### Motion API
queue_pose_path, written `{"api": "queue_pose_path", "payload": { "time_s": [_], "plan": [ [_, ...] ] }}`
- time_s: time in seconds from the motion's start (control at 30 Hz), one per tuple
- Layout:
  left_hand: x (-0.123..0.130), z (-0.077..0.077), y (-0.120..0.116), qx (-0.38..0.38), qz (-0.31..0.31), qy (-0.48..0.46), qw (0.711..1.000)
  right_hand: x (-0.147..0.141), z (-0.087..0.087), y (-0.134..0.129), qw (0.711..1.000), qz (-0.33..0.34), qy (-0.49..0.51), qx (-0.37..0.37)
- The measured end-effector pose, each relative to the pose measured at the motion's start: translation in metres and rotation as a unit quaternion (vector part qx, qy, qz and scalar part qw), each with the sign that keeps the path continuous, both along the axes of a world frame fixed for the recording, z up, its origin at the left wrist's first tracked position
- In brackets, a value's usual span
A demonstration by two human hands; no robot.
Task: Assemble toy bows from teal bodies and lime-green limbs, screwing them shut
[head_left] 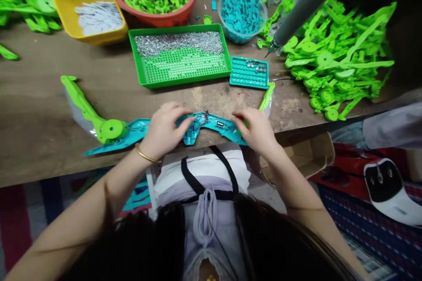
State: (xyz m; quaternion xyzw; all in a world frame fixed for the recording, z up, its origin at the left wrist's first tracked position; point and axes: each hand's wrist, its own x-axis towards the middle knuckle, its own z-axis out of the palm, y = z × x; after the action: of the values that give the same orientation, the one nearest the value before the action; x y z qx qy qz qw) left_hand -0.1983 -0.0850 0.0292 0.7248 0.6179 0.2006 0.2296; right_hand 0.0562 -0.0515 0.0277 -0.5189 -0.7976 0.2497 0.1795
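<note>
A teal plastic toy bow shell [210, 122] lies open along the front edge of the table, with thin red and dark wires and small parts inside its middle. Green arms are at both ends: the left arm [86, 107] carries a round disc, while the right arm [267, 98] is partly behind my hand. My left hand [169, 128] is closed on the shell left of its short handle, thumb and fingers near the wires. On the shell's right section, my right hand [256, 128] has its fingers bent around the edge, its fingertips partly hidden.
Behind the shell stand a green tray [184, 80] of small metal pieces, a teal tray [245, 80], a yellow bin [67, 28], a red bowl [151, 18] and a clear tub [242, 37]. Green parts [339, 59] are heaped right, below a hanging screwdriver [286, 24].
</note>
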Motion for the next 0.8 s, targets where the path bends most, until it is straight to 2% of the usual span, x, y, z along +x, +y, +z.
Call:
{"api": "queue_pose_path", "payload": {
  "time_s": [0.13, 0.27, 0.53, 0.7, 0.8],
  "plan": [
    [0.016, -0.018, -0.024, 0.045, 0.072, 0.055, 0.995, -0.040, -0.004, 0.015, 0.993, 0.097, -0.062, 0.003],
    [0.023, -0.024, -0.032, 0.048, 0.084, 0.065, 0.993, -0.057, -0.003, 0.021, 0.982, 0.162, -0.098, -0.003],
    [0.022, -0.030, -0.036, 0.084, 0.038, 0.095, 0.991, -0.064, -0.005, 0.025, 0.978, 0.178, -0.108, -0.019],
    [0.023, -0.039, -0.034, 0.232, 0.008, 0.122, 0.965, -0.069, -0.007, 0.030, 0.976, 0.183, -0.116, -0.021],
    [0.027, -0.041, -0.031, 0.261, -0.007, 0.134, 0.956, -0.072, -0.009, 0.032, 0.976, 0.180, -0.121, 0.003]
  ]
}}
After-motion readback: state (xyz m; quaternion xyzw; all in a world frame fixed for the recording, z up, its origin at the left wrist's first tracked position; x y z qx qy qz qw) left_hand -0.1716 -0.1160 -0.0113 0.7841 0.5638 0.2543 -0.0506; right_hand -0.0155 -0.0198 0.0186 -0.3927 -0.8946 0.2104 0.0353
